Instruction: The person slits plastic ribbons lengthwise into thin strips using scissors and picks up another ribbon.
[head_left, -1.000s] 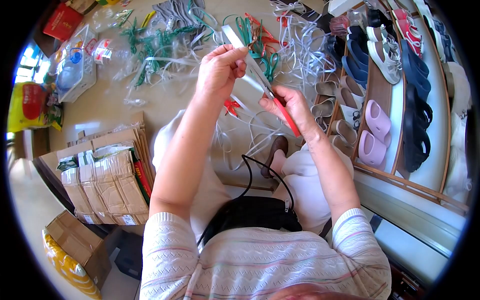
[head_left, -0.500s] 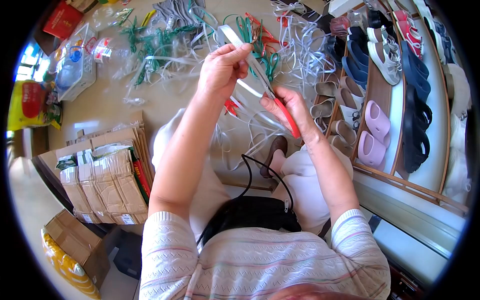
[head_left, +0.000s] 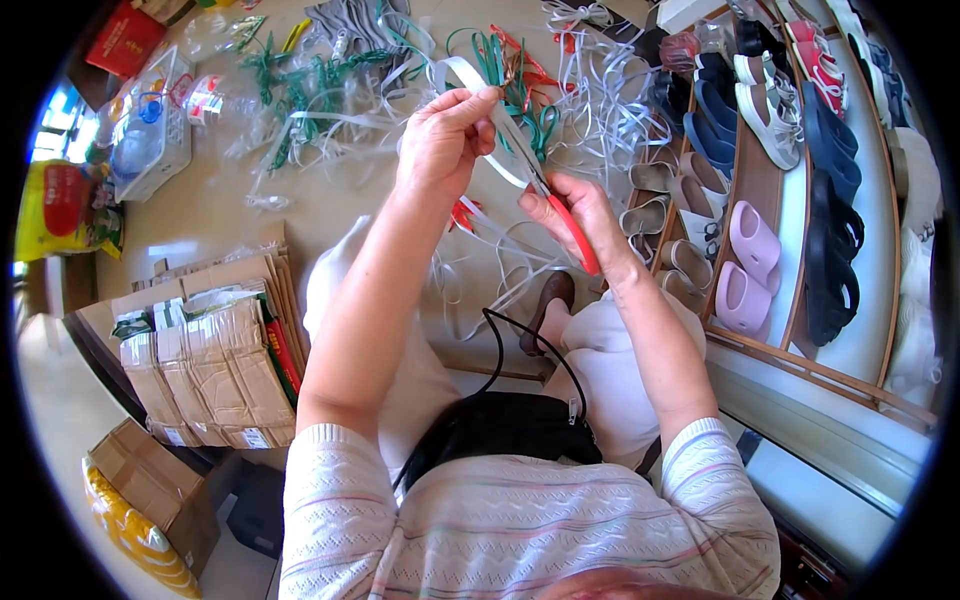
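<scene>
My right hand (head_left: 590, 220) grips a pair of scissors (head_left: 572, 235) with red handles. Their metal blades point up and left, reaching my left hand (head_left: 445, 135). Between the thumb and fingers of that left hand a flat white strap (head_left: 460, 70) is pinched. The strap curves up above the fingers, and a length of it runs down beside the blades toward my right hand. Whether the blades touch the strap is hard to tell. Beyond my hands, a tangle of white straps (head_left: 625, 110) and a bundle of green straps (head_left: 540, 125) lie on the floor.
Shoe racks (head_left: 757, 160) with sandals and sneakers stand on the right. At left are flattened cardboard boxes (head_left: 215, 370), a white basket (head_left: 165, 165) and a large plastic bottle (head_left: 215, 100). A black bag (head_left: 500, 425) rests on my lap.
The loop of white strap above my left fingers has shifted slightly, and the strap beside the blades bows out a little more. Both hands stay almost in place.
</scene>
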